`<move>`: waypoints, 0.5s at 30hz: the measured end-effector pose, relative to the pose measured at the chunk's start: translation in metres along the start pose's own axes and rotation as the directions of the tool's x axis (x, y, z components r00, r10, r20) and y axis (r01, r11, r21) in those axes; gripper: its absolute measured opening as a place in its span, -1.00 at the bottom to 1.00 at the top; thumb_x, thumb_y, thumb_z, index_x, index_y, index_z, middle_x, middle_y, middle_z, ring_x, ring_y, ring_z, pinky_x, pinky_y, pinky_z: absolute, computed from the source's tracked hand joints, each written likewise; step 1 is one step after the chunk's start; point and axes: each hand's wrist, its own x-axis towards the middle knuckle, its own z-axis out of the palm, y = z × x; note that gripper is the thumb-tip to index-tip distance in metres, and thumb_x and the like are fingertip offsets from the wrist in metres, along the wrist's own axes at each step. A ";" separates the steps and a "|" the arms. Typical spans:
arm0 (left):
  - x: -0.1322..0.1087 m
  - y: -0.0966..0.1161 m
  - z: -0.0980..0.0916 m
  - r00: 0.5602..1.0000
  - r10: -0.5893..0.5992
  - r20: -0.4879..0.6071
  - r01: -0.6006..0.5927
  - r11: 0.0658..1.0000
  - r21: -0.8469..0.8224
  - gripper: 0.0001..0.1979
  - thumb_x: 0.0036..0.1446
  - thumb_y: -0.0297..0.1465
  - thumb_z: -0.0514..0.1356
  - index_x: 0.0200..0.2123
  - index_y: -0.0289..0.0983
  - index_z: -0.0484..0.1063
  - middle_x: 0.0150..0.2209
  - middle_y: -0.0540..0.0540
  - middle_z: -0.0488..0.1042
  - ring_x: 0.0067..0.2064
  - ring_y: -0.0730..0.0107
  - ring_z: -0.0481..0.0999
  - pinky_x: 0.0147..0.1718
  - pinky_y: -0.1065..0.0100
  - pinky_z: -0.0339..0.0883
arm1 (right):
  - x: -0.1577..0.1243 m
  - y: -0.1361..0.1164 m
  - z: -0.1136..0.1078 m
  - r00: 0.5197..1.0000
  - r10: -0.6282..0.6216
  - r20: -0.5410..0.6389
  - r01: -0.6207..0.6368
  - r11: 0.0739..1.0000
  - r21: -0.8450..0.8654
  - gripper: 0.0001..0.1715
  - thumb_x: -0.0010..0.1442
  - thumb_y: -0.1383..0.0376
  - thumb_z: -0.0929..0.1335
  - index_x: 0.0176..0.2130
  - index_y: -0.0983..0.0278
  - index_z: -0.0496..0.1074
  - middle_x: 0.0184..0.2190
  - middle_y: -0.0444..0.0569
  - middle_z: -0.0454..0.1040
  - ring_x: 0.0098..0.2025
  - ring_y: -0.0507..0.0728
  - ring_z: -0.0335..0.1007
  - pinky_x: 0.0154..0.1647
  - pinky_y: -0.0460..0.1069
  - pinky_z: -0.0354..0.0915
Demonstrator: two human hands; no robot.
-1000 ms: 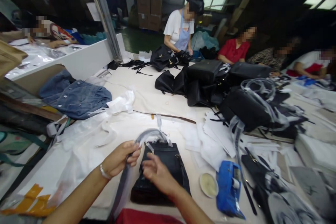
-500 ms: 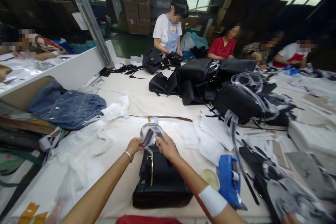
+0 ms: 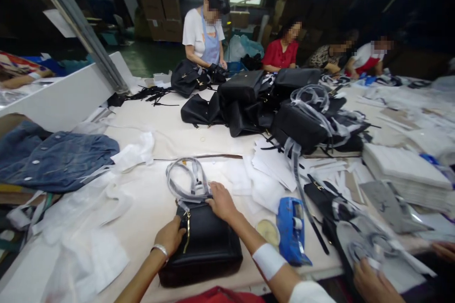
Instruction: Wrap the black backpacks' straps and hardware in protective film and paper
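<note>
A black leather bag (image 3: pixel 209 241) with a gold zipper lies in front of me on the pale table. My left hand (image 3: pixel 170 236) is closed on the bag's left side, beside the zipper. At its top edge my right hand (image 3: pixel 222 202) grips the bag, fingers bent near the base of the strap. The coiled strap (image 3: pixel 172 177), wrapped in clear plastic, rises in loops just beyond the bag, outside my left hand. What lies under my right fingers is partly hidden.
A blue tape dispenser (image 3: pixel 291 232) and a round roll (image 3: pixel 268 233) sit to the right. Black bags (image 3: pixel 241 87) are piled farther back. Denim (image 3: pixel 71 156) and white wrapping (image 3: pixel 95 208) lie left. A co-worker's hand (image 3: pixel 373 279) is at the lower right.
My left hand has let go of the strap coil and moved down to the bag's side. My right hand has shifted onto the bag's top edge. The view has swung right.
</note>
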 end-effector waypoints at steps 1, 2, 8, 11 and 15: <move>-0.001 -0.002 -0.001 1.000 -0.002 -0.020 0.001 0.998 -0.062 -0.85 0.09 -0.36 0.01 -0.24 -0.25 0.23 -0.29 -0.22 0.51 -0.22 0.08 0.50 -0.28 0.22 0.23 | -0.017 0.013 -0.013 0.995 0.030 -0.091 -0.033 0.999 -0.029 -0.42 0.16 0.32 0.28 0.16 0.29 0.09 0.12 0.12 0.19 0.16 0.22 0.04 0.14 0.10 0.06; -0.005 -0.004 -0.003 0.999 -0.005 -0.039 -0.001 0.988 -0.154 -0.85 0.11 -0.34 -0.01 -0.24 -0.24 0.21 -0.35 -0.18 0.51 -0.26 0.11 0.50 -0.29 0.22 0.23 | -0.036 0.028 -0.025 0.978 0.092 -0.185 -0.106 0.992 -0.064 -0.48 0.19 0.36 0.23 0.14 0.28 0.11 0.11 0.12 0.20 0.15 0.22 0.04 0.14 0.12 0.05; -0.045 0.023 -0.036 0.993 0.017 -0.113 -0.100 0.603 -0.791 -0.71 0.07 -0.13 0.10 -0.27 -0.22 0.22 -0.47 0.03 0.44 -0.44 0.34 0.44 -0.35 0.32 0.29 | -0.118 0.120 -0.067 0.820 0.376 -0.431 -0.502 0.835 -0.226 -0.45 0.17 0.29 0.28 0.12 0.37 0.12 0.05 0.24 0.23 0.09 0.32 0.12 0.05 0.14 0.10; -0.061 0.045 -0.054 0.994 0.070 -0.082 -0.106 0.528 -0.842 -0.66 0.06 -0.14 0.14 -0.19 -0.24 0.25 -0.50 0.06 0.40 -0.45 0.40 0.39 -0.36 0.36 0.27 | -0.119 0.144 -0.063 0.838 0.411 -0.359 -0.518 0.805 -0.288 -0.40 0.14 0.28 0.32 0.12 0.39 0.13 0.01 0.26 0.29 0.05 0.31 0.19 -0.02 0.09 0.15; -0.072 0.051 -0.061 0.990 0.122 -0.063 -0.118 0.524 -0.843 -0.68 0.15 -0.14 0.04 -0.17 -0.26 0.30 -0.56 0.08 0.34 -0.50 0.45 0.34 -0.42 0.39 0.22 | -0.110 0.159 -0.060 0.868 0.461 -0.186 -0.497 0.800 -0.335 -0.68 0.19 0.42 0.21 -0.03 0.36 0.30 -0.24 0.13 0.45 -0.17 0.19 0.37 -0.25 -0.02 0.22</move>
